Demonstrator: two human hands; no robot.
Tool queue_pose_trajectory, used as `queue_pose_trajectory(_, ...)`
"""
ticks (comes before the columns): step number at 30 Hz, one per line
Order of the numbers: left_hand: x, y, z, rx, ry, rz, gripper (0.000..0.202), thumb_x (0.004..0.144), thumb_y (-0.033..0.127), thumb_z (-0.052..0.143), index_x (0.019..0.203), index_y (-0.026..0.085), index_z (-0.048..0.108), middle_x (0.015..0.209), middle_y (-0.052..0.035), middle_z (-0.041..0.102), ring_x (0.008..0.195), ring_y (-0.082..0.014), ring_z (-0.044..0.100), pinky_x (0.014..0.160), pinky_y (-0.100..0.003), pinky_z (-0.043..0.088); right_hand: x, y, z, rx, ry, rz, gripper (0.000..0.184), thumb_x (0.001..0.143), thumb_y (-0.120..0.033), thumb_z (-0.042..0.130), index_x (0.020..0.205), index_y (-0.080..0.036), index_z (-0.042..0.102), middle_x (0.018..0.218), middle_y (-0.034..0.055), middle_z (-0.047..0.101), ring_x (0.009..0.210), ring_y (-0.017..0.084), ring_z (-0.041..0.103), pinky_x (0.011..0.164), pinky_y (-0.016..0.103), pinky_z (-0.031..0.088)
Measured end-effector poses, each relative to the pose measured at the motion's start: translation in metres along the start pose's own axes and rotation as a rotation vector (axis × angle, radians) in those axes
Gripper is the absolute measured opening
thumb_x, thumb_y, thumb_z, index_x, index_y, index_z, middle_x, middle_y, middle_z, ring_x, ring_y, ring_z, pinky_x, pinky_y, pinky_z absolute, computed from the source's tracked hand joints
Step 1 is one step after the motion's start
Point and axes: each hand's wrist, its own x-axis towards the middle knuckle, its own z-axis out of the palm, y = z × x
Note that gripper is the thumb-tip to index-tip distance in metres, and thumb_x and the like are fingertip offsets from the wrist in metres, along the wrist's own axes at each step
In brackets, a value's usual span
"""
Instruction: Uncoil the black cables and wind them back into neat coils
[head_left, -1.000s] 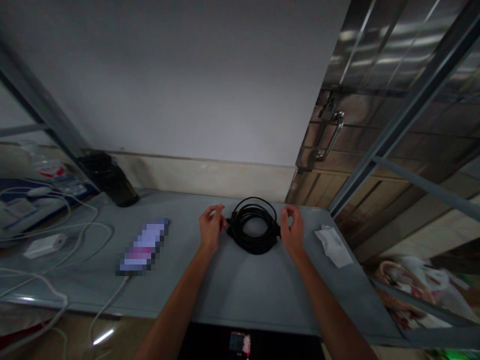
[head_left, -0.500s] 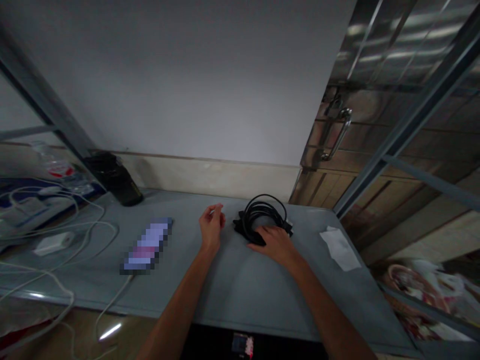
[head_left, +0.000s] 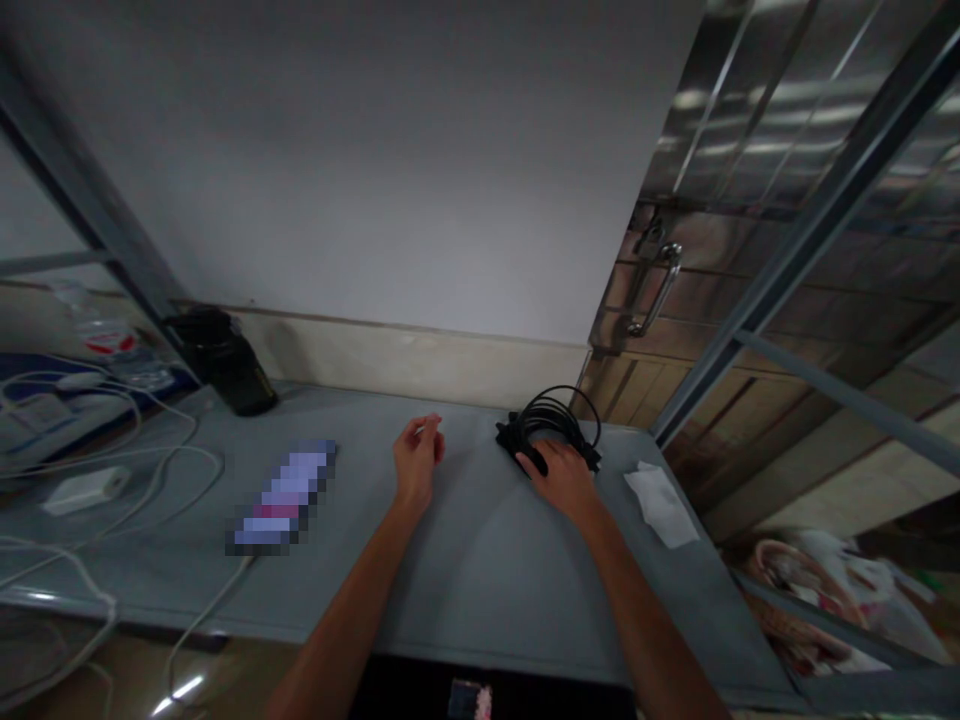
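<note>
A coiled black cable [head_left: 551, 415] lies on the grey table near the wall, its loops standing up a little. My right hand [head_left: 564, 478] is closed on the near side of the coil, hiding part of it. To the left of the cable and apart from it, my left hand [head_left: 417, 458] hovers over the table. Its fingers are curled in, with thumb and index close together, and nothing shows in them.
On the left are a phone [head_left: 283, 497] on a white cable, a white charger [head_left: 86, 490], a black bottle [head_left: 229, 365] and a clear water bottle [head_left: 112, 335]. A crumpled white paper [head_left: 661, 503] lies right of the coil. Metal posts [head_left: 795, 240] frame the table.
My right hand has shifted the coiled cable to the right, away from my left hand. My left hand stays nearly in place. The view has turned slightly.
</note>
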Motion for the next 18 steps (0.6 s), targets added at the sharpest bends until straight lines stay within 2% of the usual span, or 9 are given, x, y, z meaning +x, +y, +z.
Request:
queue_pose_trajectory(3,-0.001,0.000,-0.001,-0.001,-0.013,0.003,0.052,0.085,0.071,0.085,0.092,0.020,0.075,0.056,0.0062,0.055,0.045,-0.0093,0.043,0.045,-0.023,0.028,0.002,0.001,0.002,0.041,0.025,0.041,0.042,0.121,-0.044,0.041,0.113,-0.021,0.075,0.114,0.0138,0.082,0.109,0.030,0.078,0.103,0.039,0.055)
queue_pose_trajectory(6,-0.001,0.000,-0.002,-0.017,-0.028,-0.008,0.060,0.092,0.079,0.074,0.095,0.019,0.077,0.057,0.0043,0.056,0.046,-0.0106,0.046,0.046,-0.024,0.030,0.004,0.004,0.007,0.105,0.061,0.109,0.039,0.119,-0.043,0.041,0.111,-0.020,0.072,0.107,0.0157,0.081,0.103,0.032,0.079,0.097,0.039,0.057)
queue_pose_trajectory(9,0.001,-0.001,-0.003,-0.045,-0.037,-0.040,0.068,0.097,0.084,0.059,0.095,0.019,0.077,0.058,0.0014,0.059,0.046,-0.0128,0.048,0.044,-0.026,0.031,0.006,0.007,0.012,0.204,0.128,0.200,0.041,0.118,-0.046,0.037,0.113,-0.019,0.068,0.103,0.0175,0.081,0.097,0.033,0.080,0.091,0.040,0.058)
queue_pose_trajectory(12,0.004,-0.003,-0.003,-0.069,-0.050,-0.070,0.066,0.100,0.081,0.053,0.094,0.020,0.077,0.058,0.0010,0.059,0.044,-0.0139,0.048,0.043,-0.027,0.031,0.007,0.008,0.011,0.352,0.236,0.272,0.045,0.117,-0.052,0.032,0.112,-0.021,0.064,0.105,0.0184,0.082,0.098,0.033,0.081,0.092,0.044,0.060)
queue_pose_trajectory(16,0.005,-0.005,-0.003,-0.087,-0.083,-0.095,0.062,0.098,0.077,0.055,0.093,0.020,0.077,0.057,0.0013,0.059,0.045,-0.0142,0.049,0.043,-0.027,0.031,0.007,0.006,-0.003,0.590,0.421,0.311,0.048,0.116,-0.061,0.030,0.107,-0.025,0.062,0.108,0.0177,0.083,0.102,0.033,0.080,0.101,0.052,0.060)
queue_pose_trajectory(18,0.005,-0.005,-0.002,-0.090,-0.094,-0.099,0.062,0.096,0.078,0.057,0.093,0.020,0.077,0.058,0.0012,0.059,0.045,-0.0142,0.049,0.043,-0.027,0.032,0.008,0.005,-0.014,0.712,0.508,0.320,0.050,0.114,-0.064,0.034,0.104,-0.026,0.063,0.103,0.0170,0.082,0.096,0.032,0.080,0.096,0.052,0.062)
